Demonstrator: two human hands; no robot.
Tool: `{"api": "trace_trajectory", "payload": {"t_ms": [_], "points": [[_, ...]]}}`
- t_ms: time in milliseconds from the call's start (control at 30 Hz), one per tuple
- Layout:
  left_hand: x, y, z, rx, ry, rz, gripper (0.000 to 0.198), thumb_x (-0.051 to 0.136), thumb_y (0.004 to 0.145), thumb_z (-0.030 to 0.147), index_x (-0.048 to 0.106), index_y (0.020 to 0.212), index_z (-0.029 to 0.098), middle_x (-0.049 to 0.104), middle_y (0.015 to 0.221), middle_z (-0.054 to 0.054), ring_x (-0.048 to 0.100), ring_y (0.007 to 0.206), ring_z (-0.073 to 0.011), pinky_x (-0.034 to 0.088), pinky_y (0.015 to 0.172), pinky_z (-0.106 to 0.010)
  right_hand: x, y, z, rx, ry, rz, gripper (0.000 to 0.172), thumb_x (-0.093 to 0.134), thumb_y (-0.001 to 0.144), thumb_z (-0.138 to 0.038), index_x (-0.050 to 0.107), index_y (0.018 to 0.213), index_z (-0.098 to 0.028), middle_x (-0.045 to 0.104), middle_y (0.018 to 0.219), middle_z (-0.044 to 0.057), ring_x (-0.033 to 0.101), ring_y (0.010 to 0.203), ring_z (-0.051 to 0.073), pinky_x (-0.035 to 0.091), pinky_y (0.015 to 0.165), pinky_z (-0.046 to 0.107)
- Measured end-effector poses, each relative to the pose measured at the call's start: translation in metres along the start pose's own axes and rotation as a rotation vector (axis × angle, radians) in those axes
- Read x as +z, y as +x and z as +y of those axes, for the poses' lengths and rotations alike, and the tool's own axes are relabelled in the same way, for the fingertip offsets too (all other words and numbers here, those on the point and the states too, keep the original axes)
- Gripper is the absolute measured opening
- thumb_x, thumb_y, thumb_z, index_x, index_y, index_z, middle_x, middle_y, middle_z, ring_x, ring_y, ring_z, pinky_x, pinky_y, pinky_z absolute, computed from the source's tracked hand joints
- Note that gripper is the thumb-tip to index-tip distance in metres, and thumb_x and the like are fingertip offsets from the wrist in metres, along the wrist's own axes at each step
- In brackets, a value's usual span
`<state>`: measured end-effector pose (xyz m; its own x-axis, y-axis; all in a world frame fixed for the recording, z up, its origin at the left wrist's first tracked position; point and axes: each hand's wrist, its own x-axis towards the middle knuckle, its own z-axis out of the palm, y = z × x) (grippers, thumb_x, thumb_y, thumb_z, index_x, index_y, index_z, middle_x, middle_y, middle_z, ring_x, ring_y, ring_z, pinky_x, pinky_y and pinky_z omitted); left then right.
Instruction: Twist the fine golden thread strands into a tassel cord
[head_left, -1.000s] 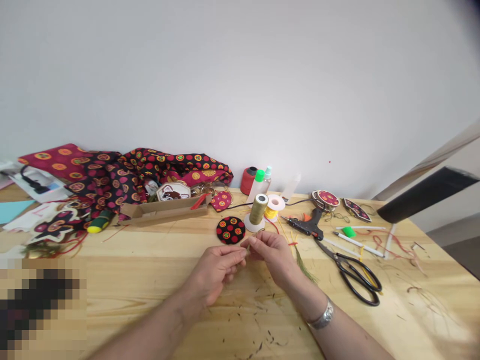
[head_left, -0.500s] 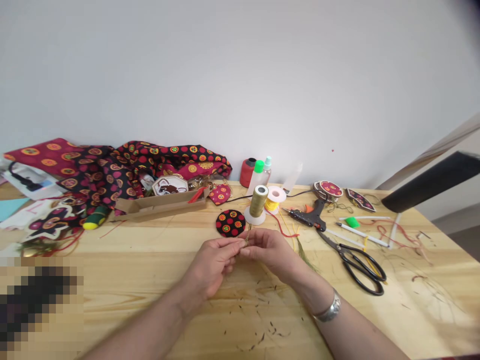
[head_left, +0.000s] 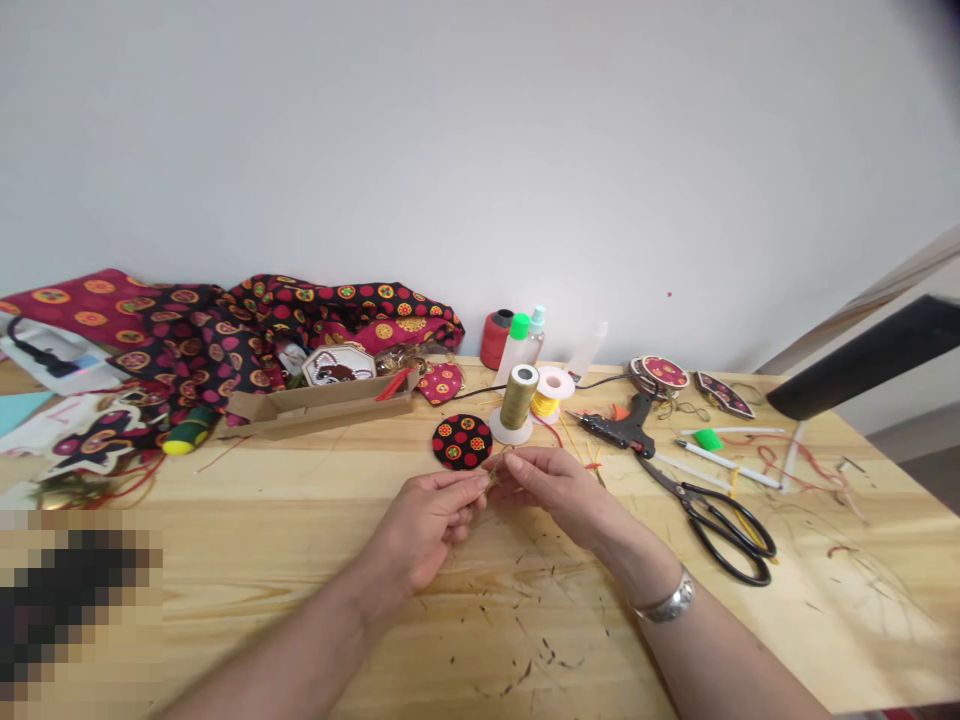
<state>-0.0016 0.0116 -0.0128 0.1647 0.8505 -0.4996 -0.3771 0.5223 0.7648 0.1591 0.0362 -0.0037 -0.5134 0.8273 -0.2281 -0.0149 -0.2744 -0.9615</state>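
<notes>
My left hand [head_left: 433,515] pinches a thin olive thread [head_left: 495,470] between thumb and fingers. From the other side my right hand [head_left: 551,490], with a silver cuff at its wrist, closes on the same thread; its lower fingers are partly hidden. Just beyond them stands an olive thread spool [head_left: 517,402]. A round black patch with red and orange flower prints [head_left: 462,443] lies flat behind my left fingertips. Beside the olive spool sits a white reel of yellow cord [head_left: 553,394].
Black-handled scissors [head_left: 731,530] and a glue gun [head_left: 622,428] lie to the right. Printed fabric [head_left: 247,310] is heaped at the back left behind an open cardboard box [head_left: 322,405]. A green-capped bottle [head_left: 514,350] stands by the wall; dark scraps litter the front.
My right thumb has shifted up and the right hand has turned slightly over the thread. My left hand stays nearly in place, still pinching. The view has moved slightly.
</notes>
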Motion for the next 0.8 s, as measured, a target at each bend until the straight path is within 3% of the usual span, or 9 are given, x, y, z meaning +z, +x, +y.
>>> {"api": "trace_trajectory", "payload": {"t_ms": [100,200,367,567,800], "points": [[0.000,0.000,-0.001,0.007,0.007,-0.013,0.018,0.071,0.060,0.025,0.065,0.063,0.009,0.050,0.053,0.002,0.029,0.040,-0.0001,0.015,0.039,-0.017,0.006,0.001,0.001,0.017,0.114,-0.001,0.034,0.053,0.077,-0.044,0.062,0.090,-0.014,0.063,0.074,0.005,0.060,0.068,0.014,0.046,0.071,0.031],[0.001,0.000,-0.001,0.017,0.017,-0.024,0.019,0.071,0.060,0.024,0.067,0.069,0.008,0.050,0.054,0.002,0.030,0.042,-0.0004,0.016,0.040,-0.016,0.012,0.002,0.002,0.004,0.168,-0.010,0.027,0.063,0.071,-0.035,0.062,0.087,-0.014,0.063,0.074,0.003,0.059,0.066,0.012,0.046,0.068,0.028],[0.000,0.000,-0.002,0.010,0.010,-0.006,0.019,0.071,0.059,0.025,0.067,0.068,0.009,0.049,0.053,0.002,0.031,0.042,-0.0005,0.017,0.040,-0.016,0.012,0.003,0.005,-0.018,0.092,0.056,0.026,0.069,0.063,-0.021,0.062,0.086,-0.014,0.063,0.071,0.001,0.055,0.061,0.009,0.041,0.058,0.022],[-0.001,-0.001,-0.002,0.021,0.023,-0.022,0.016,0.071,0.060,0.025,0.065,0.062,0.010,0.050,0.052,0.002,0.029,0.040,0.0000,0.015,0.040,-0.017,0.006,0.003,0.002,-0.005,-0.001,0.089,0.020,0.066,0.066,-0.025,0.064,0.081,-0.013,0.060,0.065,0.000,0.045,0.049,0.006,0.034,0.049,0.020],[0.000,-0.001,0.000,0.029,0.045,-0.023,0.018,0.071,0.059,0.026,0.065,0.063,0.010,0.049,0.053,0.002,0.030,0.042,-0.0012,0.015,0.040,-0.018,0.009,0.003,0.002,0.014,-0.018,0.123,0.023,0.064,0.067,-0.032,0.066,0.076,-0.011,0.058,0.058,0.000,0.044,0.048,0.006,0.032,0.047,0.021]]}}
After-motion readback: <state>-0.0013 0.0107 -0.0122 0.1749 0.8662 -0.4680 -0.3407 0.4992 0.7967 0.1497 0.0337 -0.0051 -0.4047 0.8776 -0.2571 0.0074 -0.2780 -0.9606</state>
